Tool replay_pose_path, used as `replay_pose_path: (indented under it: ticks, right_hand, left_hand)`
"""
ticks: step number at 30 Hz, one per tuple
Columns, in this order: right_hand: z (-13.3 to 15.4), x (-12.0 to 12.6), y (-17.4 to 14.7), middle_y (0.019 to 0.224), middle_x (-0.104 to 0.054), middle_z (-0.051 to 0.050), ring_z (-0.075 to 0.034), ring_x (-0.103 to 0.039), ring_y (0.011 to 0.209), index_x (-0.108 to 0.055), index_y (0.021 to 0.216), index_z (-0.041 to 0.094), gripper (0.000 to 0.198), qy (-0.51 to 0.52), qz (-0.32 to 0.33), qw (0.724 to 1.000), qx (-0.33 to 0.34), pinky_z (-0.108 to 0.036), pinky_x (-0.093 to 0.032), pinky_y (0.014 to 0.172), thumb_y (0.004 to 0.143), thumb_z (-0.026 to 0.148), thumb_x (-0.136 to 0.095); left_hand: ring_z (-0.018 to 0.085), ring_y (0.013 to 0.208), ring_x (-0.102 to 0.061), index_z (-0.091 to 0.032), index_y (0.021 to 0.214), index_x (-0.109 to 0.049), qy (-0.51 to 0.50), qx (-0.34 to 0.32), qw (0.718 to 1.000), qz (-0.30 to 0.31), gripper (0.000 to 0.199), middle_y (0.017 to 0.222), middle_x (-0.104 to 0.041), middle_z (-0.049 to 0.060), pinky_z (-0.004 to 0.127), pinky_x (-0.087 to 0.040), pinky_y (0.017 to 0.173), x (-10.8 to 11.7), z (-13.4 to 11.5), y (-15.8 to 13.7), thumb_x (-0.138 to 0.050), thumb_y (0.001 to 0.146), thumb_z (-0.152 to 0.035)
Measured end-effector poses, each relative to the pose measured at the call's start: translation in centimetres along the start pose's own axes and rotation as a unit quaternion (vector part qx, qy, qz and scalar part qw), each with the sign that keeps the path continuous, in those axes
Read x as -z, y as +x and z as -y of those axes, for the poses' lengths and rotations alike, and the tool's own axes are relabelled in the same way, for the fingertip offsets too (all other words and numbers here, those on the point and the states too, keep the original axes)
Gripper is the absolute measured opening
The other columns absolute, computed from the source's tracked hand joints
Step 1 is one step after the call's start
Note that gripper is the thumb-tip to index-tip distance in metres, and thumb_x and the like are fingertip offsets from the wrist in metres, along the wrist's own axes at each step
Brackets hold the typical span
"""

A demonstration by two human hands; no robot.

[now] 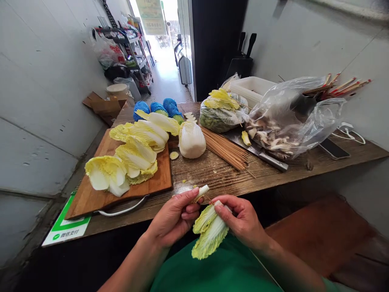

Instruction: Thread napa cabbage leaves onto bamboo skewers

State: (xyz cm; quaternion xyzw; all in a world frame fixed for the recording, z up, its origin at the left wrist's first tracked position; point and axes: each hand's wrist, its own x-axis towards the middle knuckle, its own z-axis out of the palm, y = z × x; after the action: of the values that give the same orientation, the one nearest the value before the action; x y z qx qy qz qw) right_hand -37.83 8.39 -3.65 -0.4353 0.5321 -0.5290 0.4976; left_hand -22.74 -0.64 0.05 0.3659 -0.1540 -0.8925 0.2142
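Observation:
My left hand (178, 217) pinches a small folded napa cabbage leaf (204, 189) by its pale stem, between thumb and fingers. In my right hand (241, 217) are yellow-green cabbage leaves (212, 235), gripped at their white ends. A thin bamboo skewer (208, 199) runs from these leaves towards the piece in my left hand; whether its tip is in that piece I cannot tell. Both hands are just off the table's front edge. Several loose cabbage leaves (138, 158) lie on the wooden cutting board (152, 184), with a trimmed cabbage head (192, 140) beside it.
A bundle of bamboo skewers (226, 150) lies mid-table next to a cleaver (269, 159). Behind them are a bag of greens (217, 117) and a bag of mushrooms (273, 136). A phone (334, 149) lies at the right. Blue-netted vegetables (141, 109) are at the back left.

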Motion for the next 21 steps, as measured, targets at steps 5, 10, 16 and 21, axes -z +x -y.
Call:
replay_pose_path:
  ticks: [5, 10, 16, 21]
  right_hand:
    - [0.09, 0.13, -0.06, 0.074, -0.065, -0.003, -0.013, -0.056, 0.063, -0.068, 0.092, 0.018, 0.028, -0.016, -0.011, 1.0, -0.003, -0.023, -0.044, 0.057, 0.082, 0.041, -0.057]
    - [0.13, 0.13, -0.19, 0.078, -0.066, -0.004, -0.014, -0.057, 0.066, -0.068, 0.094, 0.018, 0.026, -0.004, -0.006, 1.0, 0.003, -0.022, -0.045, 0.058, 0.083, 0.039, -0.057]
    - [0.24, 0.13, -0.35, 0.078, -0.066, -0.004, -0.014, -0.057, 0.066, -0.068, 0.093, 0.018, 0.026, -0.002, -0.003, 1.0, 0.002, -0.023, -0.045, 0.059, 0.083, 0.039, -0.057]
    - [0.49, 0.11, -0.4, 0.077, -0.066, -0.004, -0.013, -0.055, 0.064, -0.068, 0.095, 0.017, 0.026, -0.002, -0.007, 1.0, -0.001, -0.023, -0.044, 0.058, 0.084, 0.038, -0.057]
  left_hand:
    - [-0.002, 0.039, -0.034, -0.008, 0.074, -0.056, -0.011, 0.008, 1.0, -0.008, 0.008, 0.063, -0.048, 0.0, 0.005, -0.028, 0.032, -0.16, 0.13, 0.14, -0.057, 0.081, -0.011]
    - [-0.002, 0.039, -0.037, -0.005, 0.072, -0.057, -0.029, 0.01, 0.999, -0.024, 0.013, 0.064, -0.05, 0.002, 0.005, -0.029, 0.032, -0.3, 0.21, 0.16, -0.052, 0.083, -0.009]
    - [-0.001, 0.039, -0.037, -0.005, 0.069, -0.058, -0.021, 0.002, 0.999, -0.038, 0.018, 0.061, -0.05, 0.002, 0.006, -0.027, 0.031, -0.7, 0.28, -0.07, -0.049, 0.084, -0.007]
    - [-0.002, 0.037, -0.034, -0.005, 0.065, -0.058, 0.006, -0.007, 0.999, -0.034, 0.019, 0.057, -0.048, 0.0, 0.006, -0.027, 0.03, -0.91, 0.55, -0.12, -0.052, 0.083, -0.008]
